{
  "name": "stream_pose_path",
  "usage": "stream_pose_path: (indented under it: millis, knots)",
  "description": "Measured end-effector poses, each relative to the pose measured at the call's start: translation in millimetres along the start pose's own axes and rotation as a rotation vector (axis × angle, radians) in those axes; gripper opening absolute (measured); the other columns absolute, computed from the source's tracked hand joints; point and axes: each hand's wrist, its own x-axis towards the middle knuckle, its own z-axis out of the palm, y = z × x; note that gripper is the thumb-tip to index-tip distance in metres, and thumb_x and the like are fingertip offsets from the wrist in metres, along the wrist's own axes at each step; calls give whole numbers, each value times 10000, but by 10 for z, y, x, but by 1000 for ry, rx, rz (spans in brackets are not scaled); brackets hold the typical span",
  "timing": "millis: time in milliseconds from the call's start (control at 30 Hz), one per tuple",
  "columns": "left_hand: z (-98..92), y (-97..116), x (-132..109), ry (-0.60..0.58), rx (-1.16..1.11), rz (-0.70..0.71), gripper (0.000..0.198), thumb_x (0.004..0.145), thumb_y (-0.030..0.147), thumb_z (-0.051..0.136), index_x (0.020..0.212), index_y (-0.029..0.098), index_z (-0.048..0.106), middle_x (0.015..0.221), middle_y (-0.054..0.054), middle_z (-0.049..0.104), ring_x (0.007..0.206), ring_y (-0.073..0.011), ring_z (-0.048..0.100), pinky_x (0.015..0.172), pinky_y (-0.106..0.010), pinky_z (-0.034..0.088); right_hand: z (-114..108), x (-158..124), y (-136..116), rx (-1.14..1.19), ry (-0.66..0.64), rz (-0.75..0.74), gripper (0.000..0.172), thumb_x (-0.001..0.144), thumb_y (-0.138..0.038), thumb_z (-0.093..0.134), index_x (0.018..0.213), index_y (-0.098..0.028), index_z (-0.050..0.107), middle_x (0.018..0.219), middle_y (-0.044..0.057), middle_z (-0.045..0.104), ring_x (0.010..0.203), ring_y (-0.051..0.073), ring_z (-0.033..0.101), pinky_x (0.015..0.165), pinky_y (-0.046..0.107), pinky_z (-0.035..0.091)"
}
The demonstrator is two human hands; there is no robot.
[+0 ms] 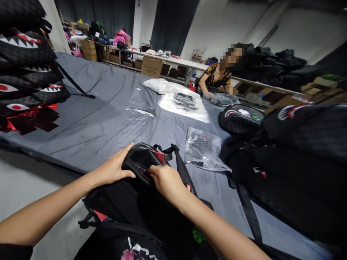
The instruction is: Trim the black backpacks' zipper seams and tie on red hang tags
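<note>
A black backpack lies on the near edge of the covered table, its small top opening parted and a red tag beside it. My left hand grips the bag's left rim, thumb in front and fingers partly hidden along the far side. At the opening's right side, my right hand is closed with fingertips at the edge; what they pinch is hidden. A strap with a black buckle lies just beyond. Right of it is a clear plastic bag with dark pieces inside.
Shark-face backpacks are piled at the left and more black backpacks crowd the right. A white sheet with dark pieces lies further off on the grey cover. Across the table, a person handles a plastic-wrapped bundle.
</note>
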Motion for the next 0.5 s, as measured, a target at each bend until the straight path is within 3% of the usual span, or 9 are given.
stream_pose_path:
  millis: [200, 333, 400, 500]
  knots:
    - [68, -42, 32, 36, 14, 38, 1009, 768, 449, 727, 1553, 195, 145, 1589, -133, 288, 1455, -267, 312, 1195, -429, 284, -35, 66, -100, -235, -156, -97, 262, 886, -66, 465, 961, -165, 696, 923, 101, 734, 812, 220, 703, 635, 271, 425]
    - [60, -47, -8, 30, 11, 30, 964, 800, 475, 683, 1551, 194, 147, 1578, -127, 314, 1438, -272, 345, 1181, -430, 309, -95, 78, -183, -176, -3, -69, 223, 941, -165, 461, 1032, -172, 665, 948, 88, 721, 766, 212, 693, 623, 276, 434]
    - [70, -80, -12, 34, 26, 40, 955, 810, 460, 668, 1553, 196, 129, 1587, -126, 295, 1445, -278, 330, 1185, -442, 302, -58, 202, -239, -79, 80, -123, 226, 943, -211, 493, 1113, -195, 641, 973, 71, 727, 822, 198, 689, 664, 263, 438]
    - [96, -152, 6, 41, 47, 57, 965, 811, 442, 658, 1556, 203, 94, 1605, -128, 250, 1459, -293, 299, 1187, -464, 294, 22, 459, -303, -10, 89, -239, 233, 926, -190, 503, 1095, -215, 662, 978, 56, 739, 881, 186, 681, 700, 257, 433]
